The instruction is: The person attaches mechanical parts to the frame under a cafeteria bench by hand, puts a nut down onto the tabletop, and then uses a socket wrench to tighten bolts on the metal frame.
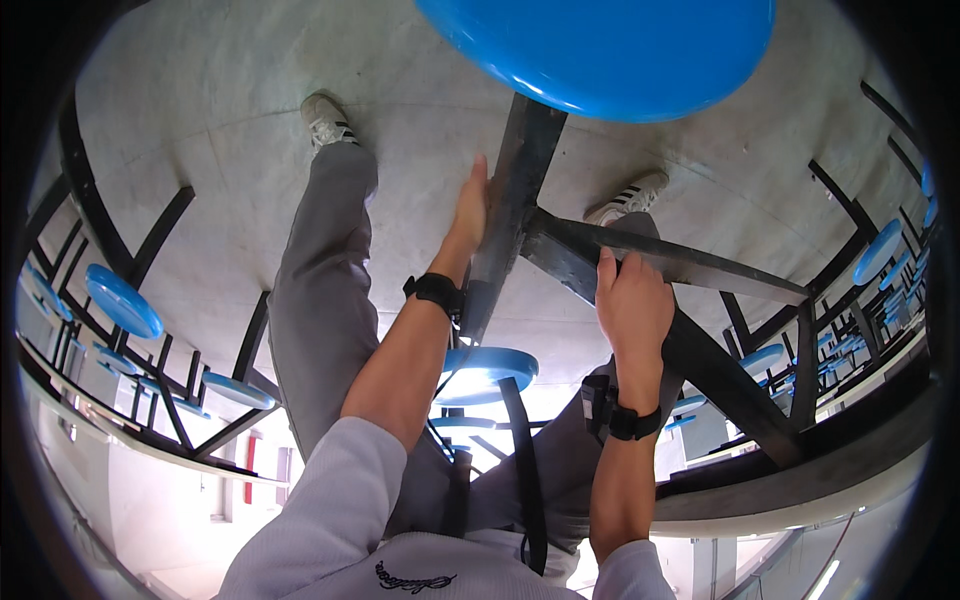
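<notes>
A black metal beam [520, 165] runs down from under a large round blue seat [610, 50] at the top. My left hand [470, 210] lies along the beam's left side, seen nearly edge-on with its fingers stretched out. Its palm side is hidden, and contact with the beam is hard to judge. From the beam, a black diagonal bar [705, 375] slants down to the right. My right hand [637, 305] is curled over this bar near where another black brace [710, 268] branches off; its fingertips are partly out of sight.
My legs straddle the frame, with my left shoe [327, 122] and right shoe [630, 197] on the grey floor [230, 80]. Another blue seat [490, 372] shows below the beam. More blue seats [123, 300] on black frames stand at both sides.
</notes>
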Demonstrator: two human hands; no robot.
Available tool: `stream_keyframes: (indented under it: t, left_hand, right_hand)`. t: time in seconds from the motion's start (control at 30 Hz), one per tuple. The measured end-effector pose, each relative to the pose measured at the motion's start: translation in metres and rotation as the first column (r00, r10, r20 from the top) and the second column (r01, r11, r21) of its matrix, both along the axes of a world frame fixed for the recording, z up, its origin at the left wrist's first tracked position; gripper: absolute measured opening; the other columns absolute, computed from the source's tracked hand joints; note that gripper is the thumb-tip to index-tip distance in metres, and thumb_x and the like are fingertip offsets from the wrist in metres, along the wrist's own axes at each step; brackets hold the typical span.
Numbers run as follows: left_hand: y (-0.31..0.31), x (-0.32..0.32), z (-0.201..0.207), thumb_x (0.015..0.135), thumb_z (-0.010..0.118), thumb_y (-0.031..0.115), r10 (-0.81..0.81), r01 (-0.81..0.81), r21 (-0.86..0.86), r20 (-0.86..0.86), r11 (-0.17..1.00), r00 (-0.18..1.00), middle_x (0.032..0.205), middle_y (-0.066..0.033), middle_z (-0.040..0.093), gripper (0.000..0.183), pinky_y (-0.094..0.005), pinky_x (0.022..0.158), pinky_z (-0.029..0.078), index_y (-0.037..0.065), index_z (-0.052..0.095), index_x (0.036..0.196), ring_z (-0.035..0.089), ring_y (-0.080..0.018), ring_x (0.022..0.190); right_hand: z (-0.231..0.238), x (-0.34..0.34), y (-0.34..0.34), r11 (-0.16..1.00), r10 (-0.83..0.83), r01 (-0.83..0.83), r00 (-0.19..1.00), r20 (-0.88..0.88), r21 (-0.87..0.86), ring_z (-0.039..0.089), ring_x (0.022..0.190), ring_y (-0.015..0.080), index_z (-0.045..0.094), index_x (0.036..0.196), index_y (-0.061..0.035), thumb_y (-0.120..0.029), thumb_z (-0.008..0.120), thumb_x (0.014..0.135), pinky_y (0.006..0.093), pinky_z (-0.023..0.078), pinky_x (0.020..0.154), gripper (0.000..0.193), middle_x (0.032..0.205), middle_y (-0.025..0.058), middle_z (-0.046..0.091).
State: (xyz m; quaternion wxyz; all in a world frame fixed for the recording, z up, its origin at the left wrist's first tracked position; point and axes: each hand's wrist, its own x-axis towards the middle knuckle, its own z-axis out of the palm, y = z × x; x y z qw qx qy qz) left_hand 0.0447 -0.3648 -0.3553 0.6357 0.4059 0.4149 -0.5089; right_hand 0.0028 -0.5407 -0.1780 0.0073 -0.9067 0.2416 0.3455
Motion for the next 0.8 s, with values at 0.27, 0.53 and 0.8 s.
stream_keyframes:
  t: [0.27, 0.53, 0.8]
  left_hand:
    - [-0.002, 0.0, 0.012, 0.092, 0.026, 0.056, -0.241, 0.182, 0.327, 0.148, 0.927, 0.959, 0.089, -0.0093, 0.061, 0.071, -0.0307, 0.08, 0.039, -0.005, 0.06, 0.102, 0.054, -0.0173, 0.083]
    - [0.004, 0.0, 0.03, 0.095, 0.028, 0.039, -0.501, 0.253, 0.542, 0.378, 0.802, 0.779, 0.08, -0.013, 0.061, 0.052, -0.0358, 0.073, 0.04, -0.003, 0.06, 0.092, 0.056, -0.0254, 0.078]
    - [0.014, -0.003, 0.073, 0.095, 0.043, 0.018, -0.131, 0.009, 0.271, 0.437, 0.963, 0.89, 0.101, -0.0059, 0.059, 0.025, -0.0262, 0.083, 0.043, 0.0, 0.054, 0.108, 0.055, -0.0123, 0.093]
  right_hand:
    - [0.008, 0.007, -0.001, 0.997, -0.062, 0.066, 0.994, -0.096, 0.046, 0.057, 0.068, 0.0334, 0.054, 0.074, -0.0036, -0.036, 0.049, 0.086, 0.0428, 0.043, 0.062, 0.036, 0.072, 0.0149, 0.059]
    - [-0.012, 0.043, 0.036, 0.88, -0.172, -0.008, 0.926, 0.335, 0.476, 0.052, 0.092, 0.032, 0.058, 0.096, 0.0026, -0.034, 0.064, 0.075, 0.0424, 0.041, 0.078, 0.043, 0.097, 0.0172, 0.055]
    - [-0.03, 0.047, 0.052, 0.848, -0.281, 0.192, 0.953, 0.113, 0.494, 0.056, 0.089, 0.0295, 0.064, 0.082, -0.0022, -0.039, 0.069, 0.069, 0.0408, 0.04, 0.079, 0.039, 0.089, 0.01, 0.059]
